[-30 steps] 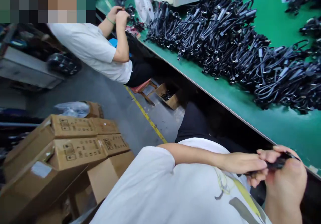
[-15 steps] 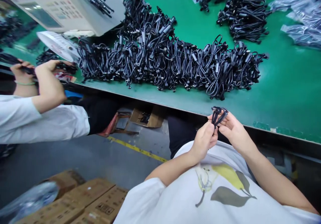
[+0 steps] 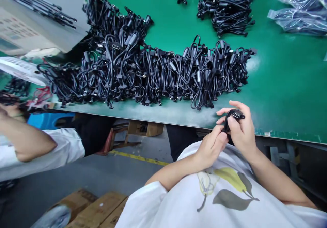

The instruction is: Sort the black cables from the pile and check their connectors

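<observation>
Both my hands meet just below the near edge of the green table, over my lap. My right hand is closed round a short black cable, whose looped end and plug stick up above the fingers. My left hand pinches the lower part of the same cable from the left. Just beyond my hands a long row of bundled black cables lies on the table.
A second cable heap and clear bags of cables lie at the far side. A beige machine and a white fan stand at the left. A co-worker's arm is at the left. Cardboard boxes sit on the floor.
My view has swung from the floor and boxes round to the table. My hands have stayed together on the cable, which is now bent into a tighter loop in my right hand.
</observation>
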Motion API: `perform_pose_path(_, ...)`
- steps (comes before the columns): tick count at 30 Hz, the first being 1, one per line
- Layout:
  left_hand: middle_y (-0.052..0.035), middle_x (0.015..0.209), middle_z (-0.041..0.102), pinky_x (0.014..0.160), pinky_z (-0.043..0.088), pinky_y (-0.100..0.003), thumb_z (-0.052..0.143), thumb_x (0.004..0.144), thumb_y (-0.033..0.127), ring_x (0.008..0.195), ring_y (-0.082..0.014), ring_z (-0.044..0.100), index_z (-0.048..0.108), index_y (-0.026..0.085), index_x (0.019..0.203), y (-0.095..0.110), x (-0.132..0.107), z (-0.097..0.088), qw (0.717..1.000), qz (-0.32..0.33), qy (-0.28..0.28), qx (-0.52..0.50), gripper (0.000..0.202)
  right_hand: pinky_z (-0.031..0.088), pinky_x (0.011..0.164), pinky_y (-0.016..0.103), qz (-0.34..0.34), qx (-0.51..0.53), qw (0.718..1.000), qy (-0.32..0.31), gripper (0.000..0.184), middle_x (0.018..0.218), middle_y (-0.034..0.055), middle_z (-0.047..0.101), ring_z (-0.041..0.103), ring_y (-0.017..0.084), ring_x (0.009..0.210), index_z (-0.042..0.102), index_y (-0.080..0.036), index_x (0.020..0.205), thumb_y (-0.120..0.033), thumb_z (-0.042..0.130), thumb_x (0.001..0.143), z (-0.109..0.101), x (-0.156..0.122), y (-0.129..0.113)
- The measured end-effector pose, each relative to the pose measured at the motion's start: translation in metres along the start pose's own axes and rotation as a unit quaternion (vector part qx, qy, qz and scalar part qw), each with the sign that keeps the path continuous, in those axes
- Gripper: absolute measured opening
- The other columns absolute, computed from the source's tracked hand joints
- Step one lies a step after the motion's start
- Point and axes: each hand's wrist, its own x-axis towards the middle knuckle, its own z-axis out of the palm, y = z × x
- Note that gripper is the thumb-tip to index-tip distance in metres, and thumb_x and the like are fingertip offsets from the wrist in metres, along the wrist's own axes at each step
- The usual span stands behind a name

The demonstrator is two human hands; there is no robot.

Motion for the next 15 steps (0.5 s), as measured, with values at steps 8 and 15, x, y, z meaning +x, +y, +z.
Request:
perform_pose_path(8,0.0096,0.062,0.035,0.046,0.028,-0.020,0.049,0.100,0.065,0.047,-0.0046,0.031,0.047,0.018,0.092,0.011,0.023,0.010,0.988,-0.033,-0.025,-0.149,0.048,0.057,0.061,0.029,0.131,0.163,0.971,-0.119,0.042,0.100,0.0074,0.079,0.075,0.021,0.080,0.052,-0.025,0.134,-0.056,0.047,0.106,-0.017,0.019,-0.003)
perform_pose_path(15,0.0073,0.069,0.038,0.051,0.034,-0.021,0.046,0.102,0.063,0.054,-0.0072,0.035,0.050,0.020,0.103,0.012,0.029,0.012,0.992,-0.011,0.058,-0.110,0.044,0.055,0.103,0.042,0.089,0.062,0.981,-0.160,0.046,0.132,0.0101,0.069,0.070,0.025,0.111,0.060,-0.027,0.131,-0.053,0.070,0.095,-0.025,0.013,-0.001)
